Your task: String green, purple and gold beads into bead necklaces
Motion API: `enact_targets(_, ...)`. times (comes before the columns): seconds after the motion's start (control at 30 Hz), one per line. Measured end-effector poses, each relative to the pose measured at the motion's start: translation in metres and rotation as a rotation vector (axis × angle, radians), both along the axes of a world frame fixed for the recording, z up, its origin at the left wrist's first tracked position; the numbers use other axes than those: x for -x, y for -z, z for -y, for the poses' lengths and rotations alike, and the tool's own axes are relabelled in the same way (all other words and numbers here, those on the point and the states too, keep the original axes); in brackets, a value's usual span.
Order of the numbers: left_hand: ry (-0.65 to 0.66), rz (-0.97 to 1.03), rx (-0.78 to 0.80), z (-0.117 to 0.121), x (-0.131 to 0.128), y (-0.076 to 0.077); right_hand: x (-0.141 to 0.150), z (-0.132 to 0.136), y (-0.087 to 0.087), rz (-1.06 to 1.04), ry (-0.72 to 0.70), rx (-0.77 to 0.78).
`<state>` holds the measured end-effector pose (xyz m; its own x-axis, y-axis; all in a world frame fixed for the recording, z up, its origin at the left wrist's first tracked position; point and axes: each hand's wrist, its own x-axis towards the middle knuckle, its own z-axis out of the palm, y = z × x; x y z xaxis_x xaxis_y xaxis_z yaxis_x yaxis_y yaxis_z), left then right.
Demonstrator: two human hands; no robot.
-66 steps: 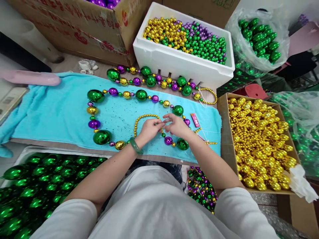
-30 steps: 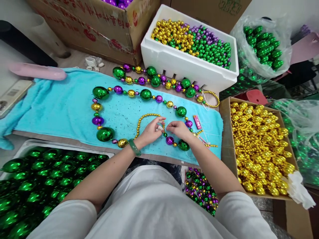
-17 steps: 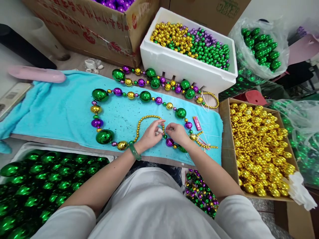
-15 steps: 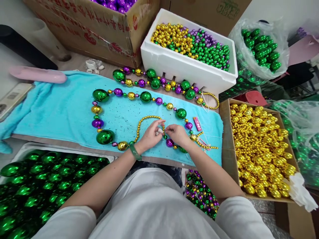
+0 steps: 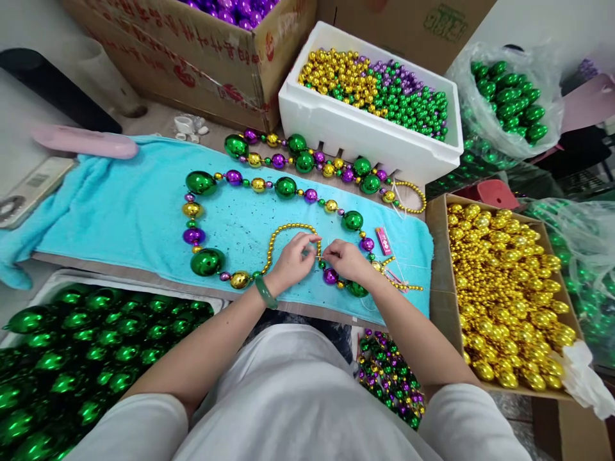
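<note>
A bead necklace (image 5: 285, 187) of green, purple and gold beads lies in a loop on the turquoise towel (image 5: 120, 211). One stretch of it is a strand of small gold beads (image 5: 291, 226) that curves up to my fingers. My left hand (image 5: 293, 261), with a green bangle (image 5: 266, 292) on its wrist, pinches this strand where it meets the larger beads. Just to the right, my right hand (image 5: 348, 261) is closed, thumb and forefinger together at a thin pale line like thread. The fingertips partly hide the joint.
Behind the loop lies a second bead strand (image 5: 304, 161), before a white foam box (image 5: 365, 136) of small beads. Gold beads fill a carton (image 5: 444, 288) at right; large green beads (image 5: 96, 352) fill a tray at left. A small pink packet (image 5: 383, 241) lies near my right hand.
The view has shifted slightly, moving the scene a little right. A small white thing at my left fingers no longer shows. Both hands stay at the same joint.
</note>
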<state>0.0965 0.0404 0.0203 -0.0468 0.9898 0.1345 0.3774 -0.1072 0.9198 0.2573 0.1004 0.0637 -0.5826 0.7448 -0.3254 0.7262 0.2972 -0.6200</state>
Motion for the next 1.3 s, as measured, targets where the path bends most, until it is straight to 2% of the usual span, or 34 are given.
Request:
enact_targets(0.13, -0.032, -0.330, -0.232, 0.008, 0.006, -0.004, -0.001, -0.003, 0.004, -0.044, 0.106, 0.081)
enact_targets(0.2, -0.006, -0.506, -0.345, 0.013, 0.007, -0.005, 0.000, -0.004, 0.003, -0.049, 0.130, 0.107)
enact_targets(0.33, 0.058, -0.691, -0.450, 0.018, 0.004, -0.005, 0.001, -0.004, 0.001, -0.062, 0.158, 0.161)
enact_targets(0.6, 0.110, -0.742, -0.437, 0.010, 0.000, -0.001, -0.002, -0.006, 0.004, -0.092, 0.203, 0.204)
enact_targets(0.8, 0.112, -0.874, -0.547, 0.008, 0.000, -0.003, -0.003, -0.009, 0.006, -0.107, 0.206, 0.201)
enact_targets(0.9, 0.098, -0.866, -0.556, 0.008, -0.001, -0.005, -0.003, -0.010, 0.005, -0.098, 0.189, 0.195)
enact_targets(1.17, 0.101, -0.765, -0.443, 0.006, 0.002, -0.009, 0.001, -0.009, 0.003, -0.052, 0.170, 0.181)
enact_targets(1.3, 0.083, -0.757, -0.449, 0.006, 0.003, -0.008, 0.003, -0.007, 0.003, -0.063, 0.169, 0.187)
